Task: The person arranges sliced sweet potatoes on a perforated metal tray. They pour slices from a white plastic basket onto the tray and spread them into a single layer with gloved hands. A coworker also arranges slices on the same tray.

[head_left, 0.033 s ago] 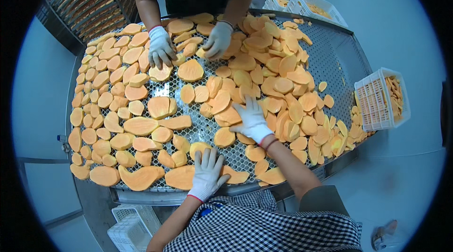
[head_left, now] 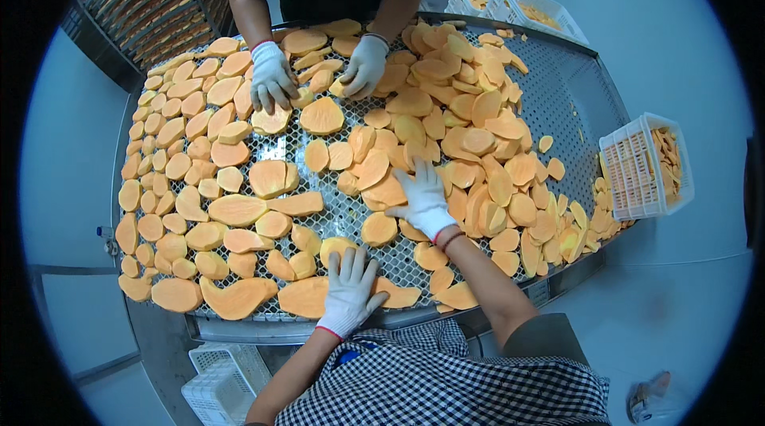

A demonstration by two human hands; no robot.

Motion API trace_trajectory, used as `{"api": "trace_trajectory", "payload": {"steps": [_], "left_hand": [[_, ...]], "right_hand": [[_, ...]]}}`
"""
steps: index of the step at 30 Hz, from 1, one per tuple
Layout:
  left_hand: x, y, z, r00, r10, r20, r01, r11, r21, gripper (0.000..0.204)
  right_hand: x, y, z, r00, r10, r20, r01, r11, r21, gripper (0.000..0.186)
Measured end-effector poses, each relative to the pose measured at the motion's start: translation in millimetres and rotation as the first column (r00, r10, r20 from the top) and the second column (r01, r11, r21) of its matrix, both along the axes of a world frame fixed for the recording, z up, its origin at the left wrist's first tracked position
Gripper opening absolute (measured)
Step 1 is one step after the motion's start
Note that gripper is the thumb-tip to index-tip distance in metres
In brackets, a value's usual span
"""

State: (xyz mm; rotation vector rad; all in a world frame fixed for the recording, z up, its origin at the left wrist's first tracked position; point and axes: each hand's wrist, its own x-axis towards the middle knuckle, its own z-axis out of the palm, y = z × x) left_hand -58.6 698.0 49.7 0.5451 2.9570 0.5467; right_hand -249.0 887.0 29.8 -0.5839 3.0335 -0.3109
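Note:
A big perforated metal tray (head_left: pixel 574 99) is covered with flat orange vegetable slices (head_left: pixel 239 209), laid side by side on the left and heaped on the right. My left hand (head_left: pixel 351 286), in a white glove, lies flat with fingers spread on slices at the tray's near edge. My right hand (head_left: pixel 422 199), also gloved, rests palm down with fingers apart on the heap near the middle. Across the tray a person in a dark apron has one gloved hand (head_left: pixel 271 75) and the other gloved hand (head_left: pixel 365 66) on slices at the far edge.
A white plastic basket (head_left: pixel 645 167) holding slices sits off the tray's right edge. More white baskets (head_left: pixel 518 3) stand behind the tray at the far right. A rack of trays (head_left: pixel 143 3) fills the upper left. A white crate (head_left: pixel 219 382) sits below the near edge.

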Motion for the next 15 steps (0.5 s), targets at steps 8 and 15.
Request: {"api": "trace_trajectory", "payload": {"steps": [8, 15], "left_hand": [[1, 0, -9, 0.999, -0.011, -0.036, 0.011, 1.0, 0.002, 0.069], [7, -3, -12, 0.999, 0.002, -0.044, -0.002, 1.0, -0.006, 0.07]], "right_hand": [[-21, -10, -25, 0.918, 0.387, -0.089, -0.356, 0.902, 0.244, 0.063], [-38, -23, 33, 0.998, 0.029, 0.059, -0.023, 0.995, -0.101, 0.029]]}}
